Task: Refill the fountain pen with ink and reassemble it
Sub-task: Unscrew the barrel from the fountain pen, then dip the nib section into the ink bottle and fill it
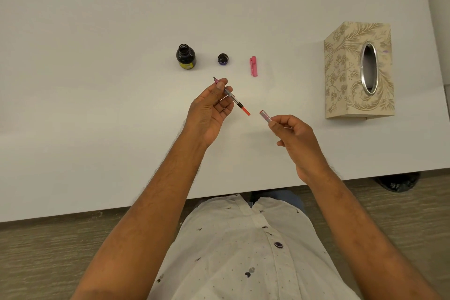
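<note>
Now | left hand pinches nib section | right hand grips barrel at 4 o'clock | risk: misaligned joining smears ink

The worktop is bare on the left side. Ahead stand the open ink bottle, its cap and the pink pen cap, with gaps between. The tissue box blocks the right.

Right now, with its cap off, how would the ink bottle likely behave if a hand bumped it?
The ink bottle looks squat and upright, so it probably slides before tipping. Its mouth is open and its cap lies apart, so any tip would likely spill ink. It seems glass: likely fragile.
</note>
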Tool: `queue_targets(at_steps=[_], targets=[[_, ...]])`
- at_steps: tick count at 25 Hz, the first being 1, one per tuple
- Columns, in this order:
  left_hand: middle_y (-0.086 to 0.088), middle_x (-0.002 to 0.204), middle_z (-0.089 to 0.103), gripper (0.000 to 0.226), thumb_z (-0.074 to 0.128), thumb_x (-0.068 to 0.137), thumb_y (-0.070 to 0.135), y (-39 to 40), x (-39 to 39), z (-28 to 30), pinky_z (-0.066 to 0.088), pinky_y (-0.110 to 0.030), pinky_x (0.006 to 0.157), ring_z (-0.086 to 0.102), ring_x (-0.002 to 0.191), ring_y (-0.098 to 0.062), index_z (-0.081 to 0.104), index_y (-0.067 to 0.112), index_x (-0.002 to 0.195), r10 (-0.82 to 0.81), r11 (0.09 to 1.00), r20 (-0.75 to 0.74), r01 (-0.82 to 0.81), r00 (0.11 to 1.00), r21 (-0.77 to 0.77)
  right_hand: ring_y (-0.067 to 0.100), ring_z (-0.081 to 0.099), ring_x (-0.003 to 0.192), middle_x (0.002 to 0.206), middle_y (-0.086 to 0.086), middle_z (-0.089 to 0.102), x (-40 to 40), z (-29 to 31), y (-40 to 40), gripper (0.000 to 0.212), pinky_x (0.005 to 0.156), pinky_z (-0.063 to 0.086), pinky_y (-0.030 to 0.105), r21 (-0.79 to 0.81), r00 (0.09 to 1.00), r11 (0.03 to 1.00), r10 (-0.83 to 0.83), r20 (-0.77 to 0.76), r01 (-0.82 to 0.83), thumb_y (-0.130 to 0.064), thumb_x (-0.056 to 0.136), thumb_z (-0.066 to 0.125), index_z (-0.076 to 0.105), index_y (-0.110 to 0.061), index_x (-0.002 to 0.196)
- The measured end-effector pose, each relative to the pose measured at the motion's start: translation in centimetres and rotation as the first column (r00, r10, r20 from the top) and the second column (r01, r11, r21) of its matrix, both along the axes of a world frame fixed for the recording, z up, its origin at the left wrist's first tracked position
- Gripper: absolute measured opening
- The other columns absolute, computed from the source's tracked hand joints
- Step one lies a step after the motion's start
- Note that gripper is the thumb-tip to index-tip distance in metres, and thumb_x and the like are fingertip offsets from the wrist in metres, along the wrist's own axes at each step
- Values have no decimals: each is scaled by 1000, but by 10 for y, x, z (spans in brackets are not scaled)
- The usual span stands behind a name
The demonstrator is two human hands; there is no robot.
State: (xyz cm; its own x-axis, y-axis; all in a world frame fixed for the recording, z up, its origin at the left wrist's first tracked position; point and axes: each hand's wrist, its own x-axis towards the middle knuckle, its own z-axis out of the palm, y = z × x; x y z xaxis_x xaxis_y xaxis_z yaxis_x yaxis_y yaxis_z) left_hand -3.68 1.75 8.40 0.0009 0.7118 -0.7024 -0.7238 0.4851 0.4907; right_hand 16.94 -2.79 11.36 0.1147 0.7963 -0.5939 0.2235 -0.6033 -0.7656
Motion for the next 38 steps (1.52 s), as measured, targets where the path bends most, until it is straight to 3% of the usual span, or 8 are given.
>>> queue_targets(at_steps=[7,9,13,20,24,28,32,38], targets=[[-2,90,74,12,65,97,17,9,4,-16,54,-31,89,67,79,-15,73,12,104,3,1000,-4,-3,1000,-24,7,52,85,97,-9,64,18,-38,57,13,67,44,15,129,986,990,-85,144,66,-28,98,67,70,-21,109],[-2,89,74,12,64,97,18,9,6,-22,55,-30,88,67,79,-14,73,13,104,-5,999,-12,4,1000,-44,3,54,82,96,-11,65,19,-51,77,11,68,44,18,180,969,983,-72,236,29,-29,98,67,69,-22,105],[-1,89,75,12,64,98,18,8,5,-30,55,-31,90,67,79,-14,74,14,103,3,997,-31,-5,1000,-80,-2,57,76,95,-7,68,14,-71,102,13,60,41,4,193,919,979,-17,394,-65,-27,99,64,69,-17,104],[-1,89,74,12,63,98,18,8,3,-38,55,-30,89,68,79,-13,73,14,105,19,993,-57,-25,998,-115,9,60,78,91,-7,67,-5,-89,114,12,62,39,11,248,805,940,45,591,-234,-30,97,65,64,-18,101],[0,89,75,13,64,98,19,12,7,-39,54,-32,93,68,80,-12,73,14,105,21,992,-55,-28,998,-125,15,64,80,88,-4,70,-7,-93,117,18,66,45,23,231,783,938,61,619,-257,-36,97,66,62,-20,103],[0,89,75,13,63,98,19,15,13,-40,53,-33,96,68,80,-13,73,15,105,18,991,-40,-23,999,-134,16,63,79,87,-2,70,-6,-94,119,24,59,36,15,207,773,937,93,628,-281,-42,96,65,61,-20,105],[-1,89,75,13,63,99,19,15,18,-43,54,-34,95,69,81,-13,73,15,106,16,989,-29,-20,999,-147,17,66,78,84,-3,71,-3,-94,120,24,64,46,22,208,797,938,105,595,-278,-45,96,64,60,-22,105],[0,88,75,13,62,99,18,18,18,-41,56,-31,90,69,81,-13,73,15,105,20,990,-35,-25,999,-140,15,66,77,84,-2,72,-2,-93,121,25,60,40,16,183,806,944,123,579,-276,-44,97,64,61,-21,105]])
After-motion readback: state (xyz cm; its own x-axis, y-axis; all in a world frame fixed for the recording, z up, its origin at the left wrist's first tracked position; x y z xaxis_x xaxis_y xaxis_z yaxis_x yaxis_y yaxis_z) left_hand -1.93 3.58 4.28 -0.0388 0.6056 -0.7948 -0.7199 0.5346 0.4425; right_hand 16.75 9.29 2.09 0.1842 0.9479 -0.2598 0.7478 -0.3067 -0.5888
